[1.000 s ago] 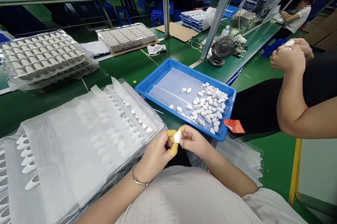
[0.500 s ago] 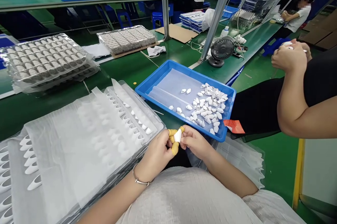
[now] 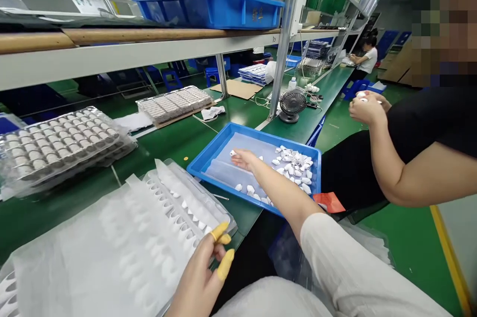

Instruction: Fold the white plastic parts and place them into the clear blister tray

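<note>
My right hand [image 3: 244,159] reaches across into the blue tray [image 3: 208,158], its fingers stretched out low over the tray floor beside one small white plastic piece [image 3: 232,153]. A heap of the same white pieces [image 3: 296,165] lies in the tray's right half. My left hand [image 3: 208,270], with yellow finger cots on thumb and fingers, hovers with fingers apart and nothing in them at the near corner of the clear blister tray [image 3: 186,207], which holds rows of white pieces under thin white sheets.
A co-worker's arm [image 3: 395,158] and hands are at the right, close to the blue tray. Stacked clear trays [image 3: 63,143] stand at the left and a small black fan [image 3: 292,106] behind. A shelf with a blue bin [image 3: 212,6] hangs overhead.
My hands have parted: the right has gone forward into the blue tray, the left has dropped back by the clear tray. The white piece held between them is gone. The view tilted up.
</note>
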Demonstrator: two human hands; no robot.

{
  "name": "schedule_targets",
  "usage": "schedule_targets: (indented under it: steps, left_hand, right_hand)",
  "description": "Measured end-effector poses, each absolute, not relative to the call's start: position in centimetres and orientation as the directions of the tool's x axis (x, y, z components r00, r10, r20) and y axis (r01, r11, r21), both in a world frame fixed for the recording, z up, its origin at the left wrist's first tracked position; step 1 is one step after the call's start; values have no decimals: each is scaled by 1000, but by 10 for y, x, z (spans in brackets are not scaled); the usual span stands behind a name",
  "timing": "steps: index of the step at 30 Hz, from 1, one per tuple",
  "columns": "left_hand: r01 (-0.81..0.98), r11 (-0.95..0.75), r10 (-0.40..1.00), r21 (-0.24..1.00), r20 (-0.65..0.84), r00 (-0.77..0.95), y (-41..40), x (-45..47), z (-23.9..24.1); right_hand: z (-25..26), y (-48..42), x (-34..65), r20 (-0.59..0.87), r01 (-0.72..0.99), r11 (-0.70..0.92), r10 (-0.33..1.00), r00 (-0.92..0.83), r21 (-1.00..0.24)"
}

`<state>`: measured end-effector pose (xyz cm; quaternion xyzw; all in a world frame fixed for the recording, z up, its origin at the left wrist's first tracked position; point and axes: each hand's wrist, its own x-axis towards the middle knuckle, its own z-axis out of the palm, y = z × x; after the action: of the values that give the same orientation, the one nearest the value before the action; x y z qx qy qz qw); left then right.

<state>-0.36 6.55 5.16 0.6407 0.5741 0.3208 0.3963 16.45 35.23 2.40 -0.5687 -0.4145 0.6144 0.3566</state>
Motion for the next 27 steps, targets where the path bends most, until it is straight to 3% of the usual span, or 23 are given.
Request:
schedule_targets:
  steps: [4, 8, 14, 21, 23, 25, 27]
  left_hand:
    - [444, 67, 998, 893, -58, -33, 53, -18, 57]
    - [412, 142, 987, 900, -98, -125, 49, -25, 57]
    - [396, 136, 991, 908, -127, -49, 59, -18, 55]
    - [395, 119, 986, 911, -155, 63, 74, -17, 49]
    - [322, 130, 986, 938, -156, 54, 80, -12, 48]
    - [214, 142, 985, 966, -160, 67, 86, -4, 49]
    - [107, 155, 979, 982, -167, 115, 91, 5, 51]
  right_hand:
    - [17, 386, 190, -324, 342, -290, 945, -45, -894]
    - [2, 380, 223, -236, 636, -131, 968, -83, -761]
    - [-14, 358, 229, -170, 782, 17, 973, -156, -623]
    - [20, 303, 220, -83, 645, 43, 983, -164, -763]
    - [30, 265, 216, -104, 500, 41, 961, -258, -865]
    - [37, 225, 213, -105, 217, -19, 915, -390, -976]
    - [42, 191, 213, -73, 67, -46, 874, -481, -997]
